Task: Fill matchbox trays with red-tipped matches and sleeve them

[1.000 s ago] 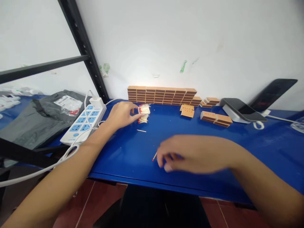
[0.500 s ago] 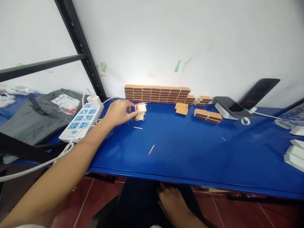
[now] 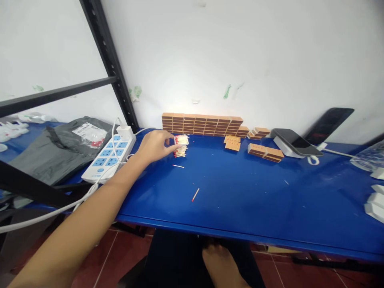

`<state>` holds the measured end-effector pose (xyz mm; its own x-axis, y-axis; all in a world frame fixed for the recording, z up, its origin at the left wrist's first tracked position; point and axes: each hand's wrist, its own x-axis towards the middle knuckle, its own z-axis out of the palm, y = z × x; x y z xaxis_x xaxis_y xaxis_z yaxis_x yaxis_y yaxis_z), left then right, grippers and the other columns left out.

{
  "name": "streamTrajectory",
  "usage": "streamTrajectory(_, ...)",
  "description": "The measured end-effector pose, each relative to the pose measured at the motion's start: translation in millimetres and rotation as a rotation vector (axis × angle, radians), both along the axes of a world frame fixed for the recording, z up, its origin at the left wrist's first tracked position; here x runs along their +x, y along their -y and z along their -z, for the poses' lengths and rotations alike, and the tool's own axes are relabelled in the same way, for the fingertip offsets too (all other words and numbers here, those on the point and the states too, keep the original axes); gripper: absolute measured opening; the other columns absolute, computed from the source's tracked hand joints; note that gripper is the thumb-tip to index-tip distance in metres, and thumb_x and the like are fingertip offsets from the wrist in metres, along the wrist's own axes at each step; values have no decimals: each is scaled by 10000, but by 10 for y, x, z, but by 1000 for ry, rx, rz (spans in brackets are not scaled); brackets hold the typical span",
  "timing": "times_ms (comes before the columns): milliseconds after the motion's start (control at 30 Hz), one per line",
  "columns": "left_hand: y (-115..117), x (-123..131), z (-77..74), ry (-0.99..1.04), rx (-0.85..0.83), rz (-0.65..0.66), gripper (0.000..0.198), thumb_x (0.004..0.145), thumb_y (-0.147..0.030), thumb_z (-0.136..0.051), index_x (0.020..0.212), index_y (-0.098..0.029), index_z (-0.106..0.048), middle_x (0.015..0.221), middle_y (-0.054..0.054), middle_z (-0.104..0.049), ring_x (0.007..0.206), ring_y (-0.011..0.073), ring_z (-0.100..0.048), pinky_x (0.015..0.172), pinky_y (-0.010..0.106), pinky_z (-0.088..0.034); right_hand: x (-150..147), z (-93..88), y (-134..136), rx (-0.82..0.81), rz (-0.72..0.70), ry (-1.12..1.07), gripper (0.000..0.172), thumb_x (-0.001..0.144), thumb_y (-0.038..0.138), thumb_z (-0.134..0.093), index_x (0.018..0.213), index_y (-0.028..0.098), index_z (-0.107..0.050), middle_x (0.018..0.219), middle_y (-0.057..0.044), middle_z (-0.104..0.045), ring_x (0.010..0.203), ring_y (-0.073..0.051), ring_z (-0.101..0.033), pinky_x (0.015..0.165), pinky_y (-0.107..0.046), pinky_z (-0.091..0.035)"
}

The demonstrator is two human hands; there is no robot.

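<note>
My left hand (image 3: 157, 145) pinches a matchbox tray (image 3: 186, 140) between thumb and fingers at the left of the blue tabletop. Red-headed matches lie in the tray, and a heap of matches (image 3: 181, 151) shows just in front of it, under my thumb. Two single matches lie nearer to me: one match (image 3: 178, 166) close to the heap, another match (image 3: 195, 195) toward the table's front edge. Below the table, my right hand (image 3: 220, 258) is down over my lap, its fingers hidden in shadow.
Stacked matchboxes (image 3: 204, 125) form a low wall along the back. Flat matchbox sleeves (image 3: 232, 143) and more matchboxes (image 3: 265, 152) sit to the right, near a phone on a stand (image 3: 295, 142). A power strip (image 3: 111, 154) with white cables lies left, beside a grey plastic bag (image 3: 66, 148).
The tray in my left hand now lies flatter and shows more of its matches. My right hand's fingers have moved further out of sight. The whole view has shifted slightly.
</note>
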<state>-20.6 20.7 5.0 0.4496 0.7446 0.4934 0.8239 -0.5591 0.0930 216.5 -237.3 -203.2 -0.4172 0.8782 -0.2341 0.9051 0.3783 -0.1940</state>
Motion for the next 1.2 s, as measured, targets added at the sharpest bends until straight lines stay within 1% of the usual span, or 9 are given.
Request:
streamTrajectory(100,-10,-8,12,2,-1,16,330,925,-519,-765,933,-191,-809,829,64,-774,761,225,-681,647,327,-378,201,-543,65,-120,-117,-31,151,905,96,-650,946,161,-780,984,-125,-791,752,-210,-769,603,-253,-529)
streamTrajectory(200,-7,1,19,10,-5,37,340,931,-528,-759,940,-192,-809,824,59,-772,756,220,-678,658,329,-386,367,-1353,-60,-346,-364,-413,128,995,216,-671,886,233,-735,966,2,-766,774,-124,-734,665,-193,-516)
streamTrajectory(267,1,11,15,18,-2,44,359,937,-545,-751,919,-191,-807,818,57,-772,751,220,-676,660,330,-387,432,-1820,-313,-221,-231,-569,199,1098,287,-557,1007,258,-731,1055,-6,-750,896,-129,-725,807,-214,-537)
streamTrajectory(333,6,16,6,21,-1,37,372,938,-555,-746,897,-189,-805,816,60,-773,744,222,-673,659,332,-385,469,-2090,-652,-22,-180,-542,280,1131,292,-473,990,237,-710,1041,-34,-724,913,-156,-696,846,-265,-529)
streamTrajectory(400,8,15,-5,22,-5,17,385,935,-565,-745,884,-188,-804,815,65,-773,734,224,-667,656,334,-384,491,-2154,-979,72,-235,-438,277,1127,258,-463,996,221,-705,1066,-54,-706,936,-183,-679,875,-310,-522)
streamTrajectory(533,4,7,-12,28,-16,9,379,934,-561,-749,898,-189,-808,814,67,-772,732,224,-667,659,337,-392,501,-2003,-1315,69,-320,-337,291,1133,296,-461,990,211,-699,1062,-55,-682,913,-189,-664,840,-329,-521)
streamTrajectory(733,-9,-1,11,26,-1,39,352,928,-536,-772,928,-186,-813,823,59,-771,754,223,-679,663,337,-405,426,-1965,-1339,50,-277,-372,201,1096,336,-576,1244,260,-689,1175,-51,-677,948,-195,-676,835,-326,-526)
streamTrajectory(1000,-24,-14,22,9,1,29,358,929,-545,-762,934,-190,-811,811,55,-767,744,225,-674,663,339,-403,295,-1979,-1423,28,-342,-335,255,1134,330,-485,1017,206,-675,1104,-48,-668,868,-169,-637,786,-307,-485)
streamTrajectory(1200,16,-8,-28,20,-6,-20,363,940,-549,-750,913,-191,-805,837,68,-775,772,241,-689,659,338,-383,58,-2009,-1631,198,-113,-339,132,1096,234,-554,1042,205,-671,1112,-52,-681,872,-170,-641,768,-302,-434)
